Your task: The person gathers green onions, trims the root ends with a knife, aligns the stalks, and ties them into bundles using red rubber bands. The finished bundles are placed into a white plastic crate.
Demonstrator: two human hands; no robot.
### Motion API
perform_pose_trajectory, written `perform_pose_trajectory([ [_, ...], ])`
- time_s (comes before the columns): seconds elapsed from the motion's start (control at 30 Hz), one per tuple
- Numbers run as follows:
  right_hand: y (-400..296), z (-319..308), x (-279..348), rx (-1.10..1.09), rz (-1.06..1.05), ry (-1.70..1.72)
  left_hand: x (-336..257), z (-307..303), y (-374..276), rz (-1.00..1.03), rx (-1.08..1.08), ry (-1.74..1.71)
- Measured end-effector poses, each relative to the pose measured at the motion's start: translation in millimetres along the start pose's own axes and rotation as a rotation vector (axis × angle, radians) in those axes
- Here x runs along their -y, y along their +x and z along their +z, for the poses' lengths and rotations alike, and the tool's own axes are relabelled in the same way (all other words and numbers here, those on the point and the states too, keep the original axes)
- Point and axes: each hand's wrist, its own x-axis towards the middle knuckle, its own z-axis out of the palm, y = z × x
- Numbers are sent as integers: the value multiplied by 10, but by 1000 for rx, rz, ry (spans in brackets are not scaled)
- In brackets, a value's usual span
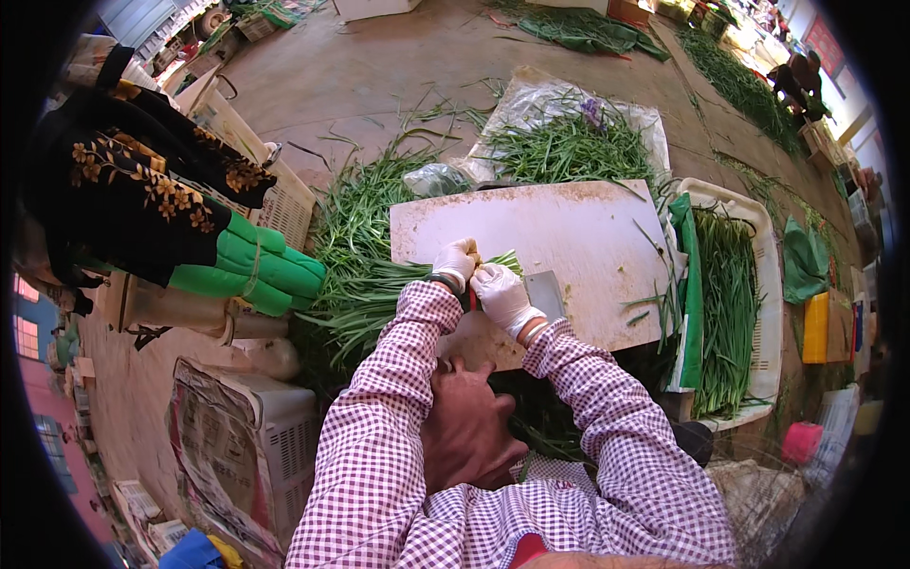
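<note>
Both my hands wear thin white gloves and meet over the near left part of a white board (526, 220). My left hand (456, 260) has its fingers curled at the stalk end of a bunch of long green leafy stalks (377, 295), which spreads out to the left. My right hand (503, 297) touches the left one, fingers pinched together at the bunch; a small red strip hangs between the wrists. What exactly the fingers hold is partly hidden. Right of my right hand, a flat metal blade (546, 293) lies on the board.
A white plastic crate (771, 320) of green stalks stands at the right. Loose greens (355, 206) are heaped left of the board, more lie on a plastic sheet (657, 135) beyond it. A person in green sleeves (242, 263) is close at the left. A lidded crate (284, 434) stands lower left.
</note>
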Motion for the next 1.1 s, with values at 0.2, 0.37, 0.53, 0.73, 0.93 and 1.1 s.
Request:
perform_pose_trajectory([
  [0.2, 187, 82, -79, 18, -156, -45, 157, 30, 298, -31, 47, -196],
  [0.37, 233, 161, -142, 69, -188, -89, 255, 62, 464, 15, 41, -118],
  [0.53, 153, 162, -108, 78, -167, -82, 334, 128, 466, 36, 53, -57],
  [0.73, 378, 8, -104, 100, -428, -110, 210, -85, 602, 73, 312, 185],
  [0.93, 518, 122, -72, 124, -396, -59, -357, -297, 670, 167, 703, 468],
  [1.1, 736, 179, -29, 706, -114, 131, -423, -397, 489, 178, 743, 650],
])
